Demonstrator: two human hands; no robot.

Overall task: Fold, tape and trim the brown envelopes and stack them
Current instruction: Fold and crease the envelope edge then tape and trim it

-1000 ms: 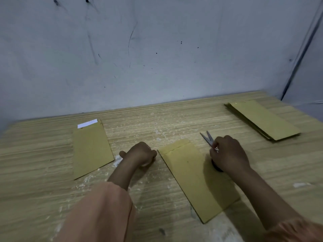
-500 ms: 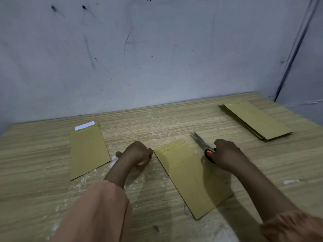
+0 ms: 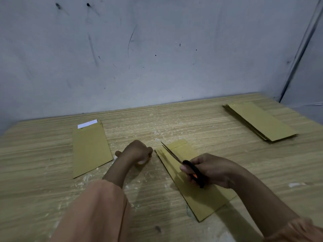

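A right hand (image 3: 212,169) grips black-handled scissors (image 3: 184,163), blades slightly parted and pointing away over the far end of a brown envelope (image 3: 195,186) lying flat at an angle on the wooden bench (image 3: 174,123). The left hand (image 3: 137,151) rests on the bench just left of that envelope, fingers curled into a fist; whether it holds anything cannot be told. A second envelope (image 3: 90,149) with a white strip at its top lies farther left. A stack (image 3: 260,121) sits far right.
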